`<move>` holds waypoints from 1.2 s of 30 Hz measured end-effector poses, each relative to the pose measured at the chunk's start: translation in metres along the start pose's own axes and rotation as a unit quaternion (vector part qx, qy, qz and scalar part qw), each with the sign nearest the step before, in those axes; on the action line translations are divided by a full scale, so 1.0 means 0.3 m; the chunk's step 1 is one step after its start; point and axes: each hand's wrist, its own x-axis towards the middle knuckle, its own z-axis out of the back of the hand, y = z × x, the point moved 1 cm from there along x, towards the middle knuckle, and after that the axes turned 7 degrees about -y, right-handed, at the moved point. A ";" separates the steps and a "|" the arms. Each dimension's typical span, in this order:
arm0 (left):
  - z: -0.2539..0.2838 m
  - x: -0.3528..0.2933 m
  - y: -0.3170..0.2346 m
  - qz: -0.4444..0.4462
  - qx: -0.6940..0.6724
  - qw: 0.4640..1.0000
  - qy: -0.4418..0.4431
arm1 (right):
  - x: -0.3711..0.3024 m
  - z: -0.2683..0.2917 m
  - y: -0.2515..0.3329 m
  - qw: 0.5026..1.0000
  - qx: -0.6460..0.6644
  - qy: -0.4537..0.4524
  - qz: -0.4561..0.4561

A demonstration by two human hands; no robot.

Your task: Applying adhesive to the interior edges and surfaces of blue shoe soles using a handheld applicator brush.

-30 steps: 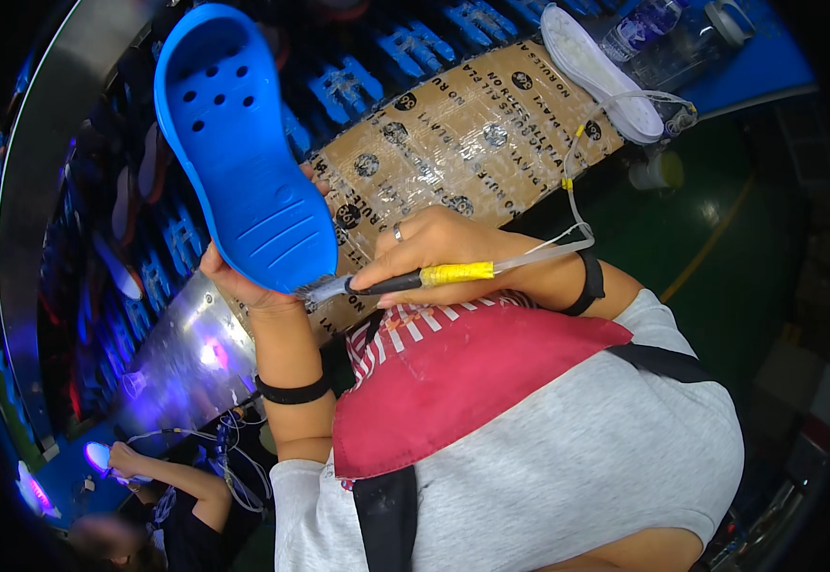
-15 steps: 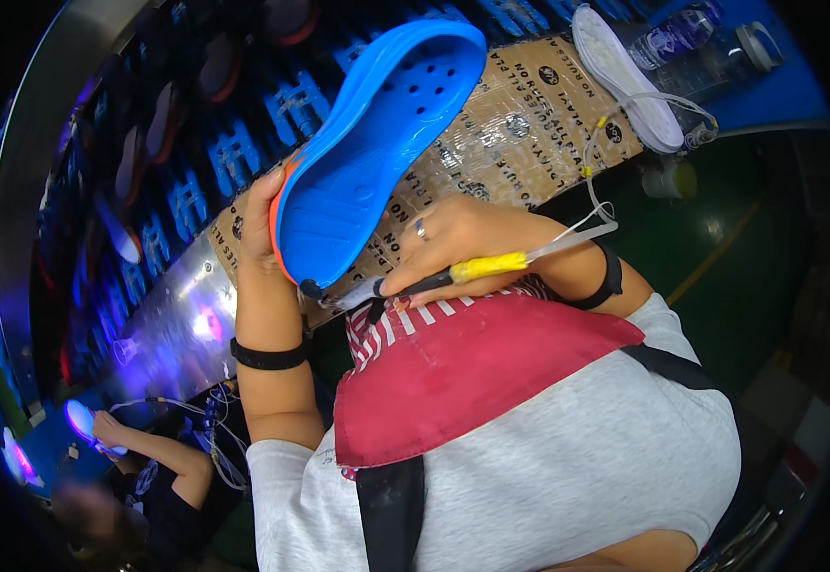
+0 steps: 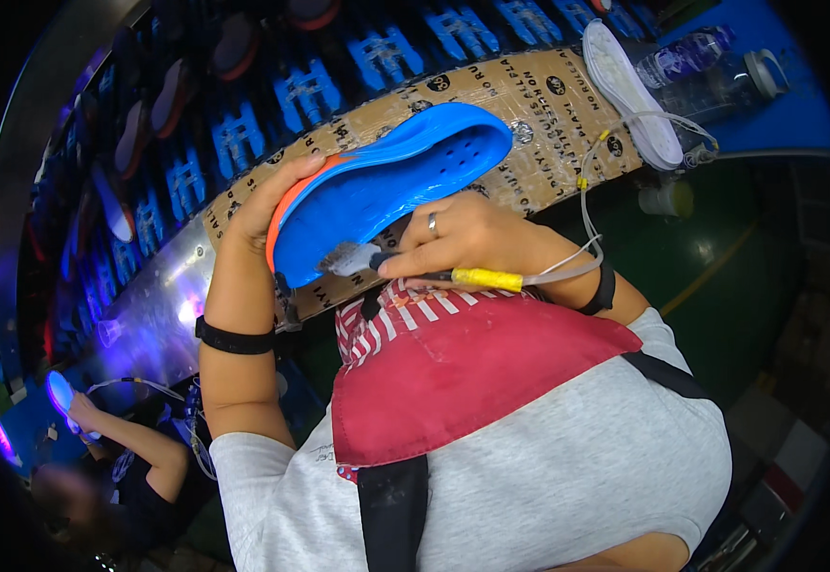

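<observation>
A blue clog with an orange band along one side is held up, its toe with small round holes pointing to the upper right. My left hand grips it at the heel end, thumb along the orange edge; its other fingers are hidden behind. In my right hand, which wears a ring, is a brush with a dark handle and yellow tape. A clear tube runs from its end. The bristles lie against the inside of the clog's heel.
Cardboard covers the bench beneath the clog. At its right lie a white sole and bottles. A conveyor with blue racks and hanging shoes runs behind. At lower left a co-worker's arm holds a glowing sole.
The clog has come down and turned, its toe swinging lower and to the right. The brush has shifted from the heel's lower rim to the inside of the heel.
</observation>
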 end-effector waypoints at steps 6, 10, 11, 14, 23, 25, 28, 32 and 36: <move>0.064 0.000 -0.008 -0.007 0.031 0.999 -0.020 | -0.012 0.003 0.028 1.000 -0.018 0.015 -0.013; 0.110 -0.015 -0.014 0.002 0.019 0.999 -0.034 | -0.014 -0.015 0.013 0.998 -0.067 -0.009 0.015; 0.124 -0.019 -0.013 0.009 0.031 0.999 -0.018 | -0.014 -0.023 0.020 0.999 -0.045 0.017 0.016; 0.110 -0.020 -0.006 -0.049 0.014 0.999 0.002 | -0.008 -0.026 0.013 0.999 -0.006 0.035 0.023; 0.050 -0.012 0.143 -0.077 -0.084 0.992 0.045 | 0.002 0.014 -0.046 0.958 0.118 -0.107 -0.240; 0.044 -0.009 0.146 -0.071 -0.099 0.992 0.027 | -0.011 0.014 -0.060 0.947 0.132 -0.150 -0.250; 0.042 0.000 0.149 -0.058 -0.121 0.985 0.111 | -0.026 0.071 -0.070 0.908 0.149 -0.228 -0.319; 0.017 0.018 0.147 -0.051 -0.125 0.985 0.102 | -0.035 0.118 -0.099 0.922 -0.063 -0.315 -0.218; -0.058 0.046 0.134 -0.136 -0.111 0.979 0.103 | -0.022 0.119 -0.022 0.964 -0.126 -0.235 -0.004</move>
